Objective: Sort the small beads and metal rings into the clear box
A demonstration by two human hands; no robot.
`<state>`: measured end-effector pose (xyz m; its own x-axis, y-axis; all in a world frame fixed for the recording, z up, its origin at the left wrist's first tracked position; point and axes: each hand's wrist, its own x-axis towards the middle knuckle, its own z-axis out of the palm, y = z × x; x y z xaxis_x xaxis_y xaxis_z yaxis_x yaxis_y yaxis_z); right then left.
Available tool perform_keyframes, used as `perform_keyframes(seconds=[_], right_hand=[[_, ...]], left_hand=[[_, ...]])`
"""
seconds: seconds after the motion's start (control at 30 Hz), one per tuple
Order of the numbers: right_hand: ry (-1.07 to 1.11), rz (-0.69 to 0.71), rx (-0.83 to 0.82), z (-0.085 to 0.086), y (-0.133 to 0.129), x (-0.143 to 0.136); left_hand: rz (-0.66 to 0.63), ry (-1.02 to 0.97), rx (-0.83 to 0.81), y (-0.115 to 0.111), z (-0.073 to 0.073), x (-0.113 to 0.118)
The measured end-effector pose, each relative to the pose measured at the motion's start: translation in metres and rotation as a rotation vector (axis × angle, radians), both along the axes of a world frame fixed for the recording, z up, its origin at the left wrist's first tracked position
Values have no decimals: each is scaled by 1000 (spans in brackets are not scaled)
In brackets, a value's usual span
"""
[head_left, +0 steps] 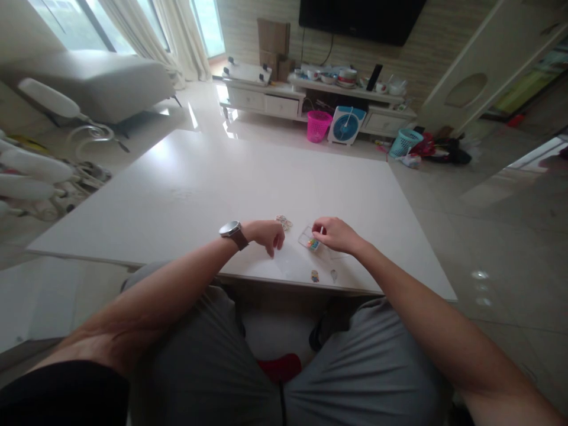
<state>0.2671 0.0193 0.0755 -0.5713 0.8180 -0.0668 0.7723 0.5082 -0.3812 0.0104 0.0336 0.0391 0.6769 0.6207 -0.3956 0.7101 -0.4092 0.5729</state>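
My right hand is over a small clear box with brightly coloured bits inside. Its thumb and fingers are pinched together at the box's right side; what is between them is too small to make out. My left hand, with a watch on the wrist, is left of the box, its curled fingers pointing down to the tabletop. Anything in those fingers is hidden. Just beyond it is a small pile of colourful flat pieces. Near the table's front edge lie a little cartoon-figure piece and a small pale piece.
The white table spreads out ahead, its near edge close to my knees. Across the floor are a pink basket, a blue fan and a teal basket before a low cabinet. White padded chairs stand left.
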Motion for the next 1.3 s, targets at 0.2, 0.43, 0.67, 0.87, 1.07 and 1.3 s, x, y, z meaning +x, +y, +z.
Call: perform_keyframes(seconds=[0.2, 0.43, 0.67, 0.87, 1.07, 1.3], right_hand=[[-99, -74, 50, 3, 8, 4], [-220, -126, 40, -7, 15, 15], [-273, -117, 27, -17, 12, 12], [-336, -115, 12, -18, 16, 8], [-393, -142, 12, -20, 20, 0], [-352, -133, 13, -22, 18, 4]], left_hand=[[62, 19, 182, 4, -3, 4], [58, 36, 364, 3, 2, 1], [86, 24, 402, 6, 13, -7], [95, 53, 437, 3, 26, -7], [75, 74, 461, 1, 25, -5], [82, 73, 444, 0, 22, -5]])
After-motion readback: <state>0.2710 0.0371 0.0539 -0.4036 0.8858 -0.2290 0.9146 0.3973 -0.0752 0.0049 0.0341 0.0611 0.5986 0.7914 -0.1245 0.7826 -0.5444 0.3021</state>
